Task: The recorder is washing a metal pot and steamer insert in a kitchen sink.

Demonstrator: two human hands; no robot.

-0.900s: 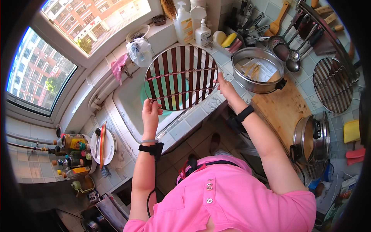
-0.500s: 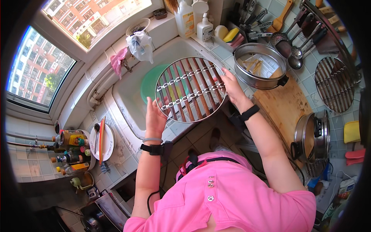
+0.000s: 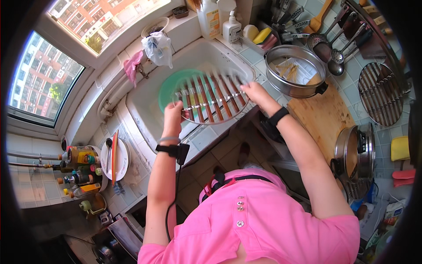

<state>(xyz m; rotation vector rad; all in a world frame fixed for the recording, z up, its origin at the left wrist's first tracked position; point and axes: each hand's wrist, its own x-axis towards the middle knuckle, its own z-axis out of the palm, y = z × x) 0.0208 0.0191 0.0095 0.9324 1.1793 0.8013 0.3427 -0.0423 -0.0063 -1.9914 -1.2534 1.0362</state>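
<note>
Between my two hands I hold a round steamer rack of brown slats joined by metal links inside a wire ring. My left hand is closed on its left rim, and my right hand grips the right rim. The rack is tilted over the front of the sink, its far part blurred by motion. Behind it, partly covered, a green basin stands in the white sink.
To the right are a steel steamer pot with sticks and paper inside, a wooden cutting board, and another slatted rack. Plates and bottles stand at left. A soap bottle stands behind the sink.
The rack has tipped to a flatter angle and blurred at its far edge. My left hand's fingers, spread against the rim before, have closed round it. Both hands keep hold.
</note>
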